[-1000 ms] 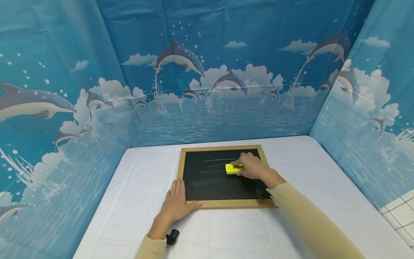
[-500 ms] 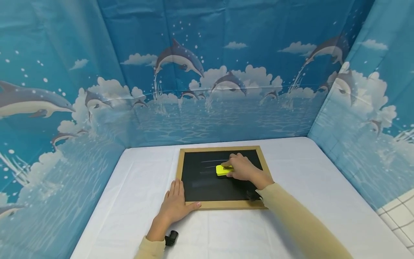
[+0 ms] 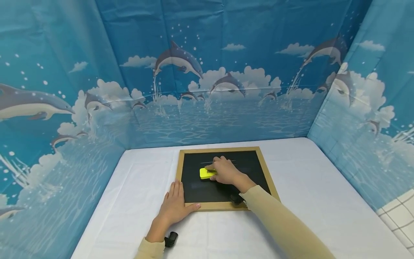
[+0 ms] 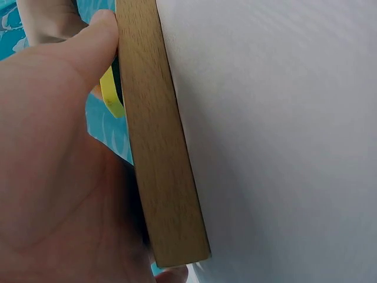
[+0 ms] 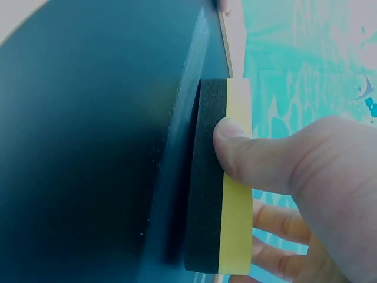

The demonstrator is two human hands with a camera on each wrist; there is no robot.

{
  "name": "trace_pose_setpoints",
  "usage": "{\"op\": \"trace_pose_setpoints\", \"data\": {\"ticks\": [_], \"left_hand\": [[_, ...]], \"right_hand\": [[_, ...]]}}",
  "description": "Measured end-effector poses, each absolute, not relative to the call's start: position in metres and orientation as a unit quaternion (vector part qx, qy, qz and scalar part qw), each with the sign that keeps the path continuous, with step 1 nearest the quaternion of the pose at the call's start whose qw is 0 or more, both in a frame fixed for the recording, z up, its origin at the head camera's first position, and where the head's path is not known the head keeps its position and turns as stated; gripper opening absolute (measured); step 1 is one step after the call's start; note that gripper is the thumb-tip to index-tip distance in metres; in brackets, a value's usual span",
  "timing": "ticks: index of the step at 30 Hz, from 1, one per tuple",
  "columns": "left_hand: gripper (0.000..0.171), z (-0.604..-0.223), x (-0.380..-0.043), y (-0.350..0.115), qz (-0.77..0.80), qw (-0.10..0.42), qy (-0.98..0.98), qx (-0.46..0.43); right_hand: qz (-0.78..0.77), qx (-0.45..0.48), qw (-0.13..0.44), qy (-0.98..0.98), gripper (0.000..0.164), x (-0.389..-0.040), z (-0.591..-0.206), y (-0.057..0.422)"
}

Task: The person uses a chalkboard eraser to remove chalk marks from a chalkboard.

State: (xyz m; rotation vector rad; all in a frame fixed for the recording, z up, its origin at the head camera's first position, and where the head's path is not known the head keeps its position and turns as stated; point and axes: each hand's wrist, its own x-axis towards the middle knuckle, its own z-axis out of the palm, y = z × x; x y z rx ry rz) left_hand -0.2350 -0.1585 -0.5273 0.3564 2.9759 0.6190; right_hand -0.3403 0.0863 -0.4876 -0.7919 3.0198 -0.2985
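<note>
Fingers of my right hand (image 3: 225, 171) pinch a yellow-and-black eraser (image 3: 205, 173), thumb along its near long side, the others behind it. It sits over the left half of a small chalkboard (image 3: 195, 194), about midway between far and near edges, black felt turned to the surface; whether the felt touches all along, I cannot tell. Its long axis runs left to right, roughly parallel to the board's near edge, and its free end sticks out leftward past my grip, pointing at the left edge. Faint chalk lines (image 3: 206, 163) lie just beyond it, toward the far edge. My left hand (image 3: 174, 206) rests on the near-left corner of the wooden frame (image 3: 215, 206), fingers straight and close together along the left edge, thumb out along the near edge. The eraser lies farther away and to the right of it, apart. White cloth (image 3: 307, 180) covers the counter.
</note>
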Motion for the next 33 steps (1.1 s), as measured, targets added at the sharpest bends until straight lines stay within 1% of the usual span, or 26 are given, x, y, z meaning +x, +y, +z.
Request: {"op": "trace_pose_setpoints", "data": {"ticks": [6, 10, 20, 25, 33], "left_hand": [[0.12, -0.527, -0.236, -0.157, 0.201, 0.041, 0.972, 0.116], [0.119, -0.528, -0.237, -0.156, 0.206, 0.037, 0.97, 0.122], [0.12, -0.529, -0.237, -0.153, 0.206, 0.031, 0.971, 0.121], [0.12, -0.53, -0.236, -0.152, 0.205, 0.029, 0.97, 0.128], [0.12, -0.528, -0.234, -0.157, 0.2, 0.026, 0.972, 0.119]], "right_hand": [[-0.126, -0.223, -0.003, 0.967, 0.056, -0.336, -0.489, 0.088], [-0.133, -0.214, -0.006, 0.968, 0.056, -0.333, -0.488, 0.098], [-0.151, -0.199, 0.013, 0.968, 0.056, -0.329, -0.483, 0.159], [-0.161, -0.189, 0.012, 0.969, 0.057, -0.324, -0.485, 0.183], [-0.14, -0.214, -0.007, 0.967, 0.054, -0.325, -0.479, 0.188]]}}
